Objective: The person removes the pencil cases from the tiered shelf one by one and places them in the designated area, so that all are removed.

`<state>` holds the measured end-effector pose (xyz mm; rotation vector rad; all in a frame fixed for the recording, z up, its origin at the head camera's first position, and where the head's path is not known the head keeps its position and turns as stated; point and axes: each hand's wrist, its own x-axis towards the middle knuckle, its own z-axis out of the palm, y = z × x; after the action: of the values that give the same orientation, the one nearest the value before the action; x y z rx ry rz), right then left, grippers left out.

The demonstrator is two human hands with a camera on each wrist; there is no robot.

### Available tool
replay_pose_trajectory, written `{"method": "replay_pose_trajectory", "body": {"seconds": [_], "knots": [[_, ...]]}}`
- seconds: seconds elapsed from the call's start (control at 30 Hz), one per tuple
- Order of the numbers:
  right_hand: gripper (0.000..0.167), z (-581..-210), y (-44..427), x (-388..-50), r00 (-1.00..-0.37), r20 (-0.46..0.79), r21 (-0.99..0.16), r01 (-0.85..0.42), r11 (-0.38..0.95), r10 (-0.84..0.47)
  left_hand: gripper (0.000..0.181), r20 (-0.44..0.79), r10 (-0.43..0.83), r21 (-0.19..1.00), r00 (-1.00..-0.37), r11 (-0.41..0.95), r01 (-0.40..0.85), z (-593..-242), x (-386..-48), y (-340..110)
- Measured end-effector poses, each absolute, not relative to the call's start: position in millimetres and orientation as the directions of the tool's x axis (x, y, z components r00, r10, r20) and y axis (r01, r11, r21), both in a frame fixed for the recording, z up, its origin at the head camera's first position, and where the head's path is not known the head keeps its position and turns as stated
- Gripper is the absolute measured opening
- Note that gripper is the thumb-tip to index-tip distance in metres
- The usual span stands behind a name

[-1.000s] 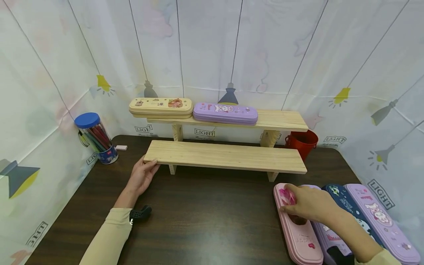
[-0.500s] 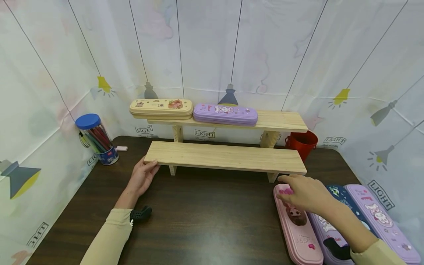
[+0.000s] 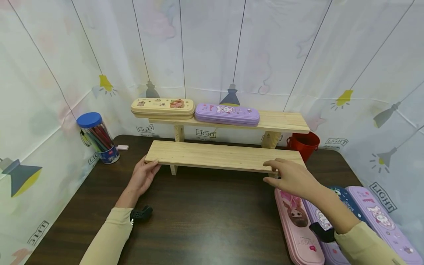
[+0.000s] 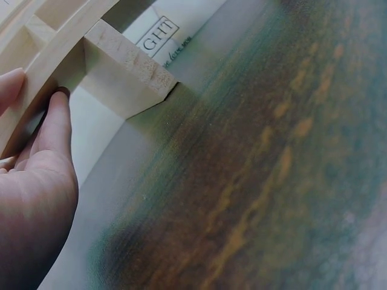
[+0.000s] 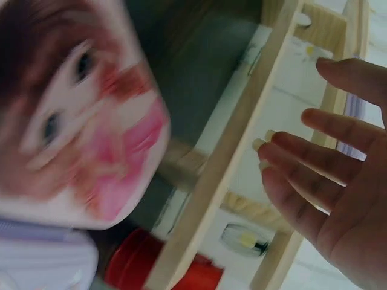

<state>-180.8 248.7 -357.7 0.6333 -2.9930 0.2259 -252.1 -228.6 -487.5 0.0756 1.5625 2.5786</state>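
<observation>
Head view: recorded a two-tier wooden shelf [image 3: 212,152] at centre of a dark wooden table [image 3: 205,221]. Found clamped on the left end of its lower tier, at 8 o'clock: left hand [image 3: 143,177]. Found at 4 o'clock, before the right end of the same tier: right hand [image 3: 293,178], well apart from the left, fingers parted and holding nothing; unable to tell contact with the tier. Counted on the upper tier [image 3: 281,119]: cream pencil case [image 3: 162,107] at 10 o'clock, purple rabbit-print pencil case [image 3: 228,115] at 1 o'clock. Counted on the table towards 4 and 5 o'clock, side by side: pink doll-print pencil case [image 3: 299,230], violet pencil case [image 3: 331,251], navy pencil case [image 3: 344,200], lilac pencil case [image 3: 384,217]. Logged at 3 o'clock: red bucket [image 3: 305,142]. Logged at 9 o'clock: blue-lidded pencil jar [image 3: 98,137], with a small pink block [image 3: 123,147] just beside.

Left wrist view: confirmed the left-hand grip at 9 o'clock, digits on either side of the board; noted a shelf leg [image 4: 130,72] at 11 o'clock.

Right wrist view: confirmed right-hand fingers extended at 3 o'clock; noted the doll print, blurred, towards 10 o'clock.
</observation>
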Motion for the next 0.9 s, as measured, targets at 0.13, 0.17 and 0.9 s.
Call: {"method": "replay_pose_trajectory", "body": {"seconds": [0.13, 0.17, 0.9], "knots": [[0.049, -350, 230, -193, -0.888, 0.16, -0.127, -0.452, 0.883, -0.431, 0.073, -0.016, 0.132, 0.89, -0.991, -0.449, -0.075, -487, -251, -231], [0.048, -346, 226, -196, -0.884, 0.168, -0.118, -0.457, 0.882, -0.436, 0.072, -0.012, 0.132, 0.89, -0.991, -0.451, -0.071, -487, -251, -231], [0.035, -276, 174, -301, -0.821, 0.386, -0.215, -0.524, 0.824, -0.421, 0.07, -0.025, 0.126, 0.881, -0.992, -0.466, -0.081, -489, -253, -229]]}}
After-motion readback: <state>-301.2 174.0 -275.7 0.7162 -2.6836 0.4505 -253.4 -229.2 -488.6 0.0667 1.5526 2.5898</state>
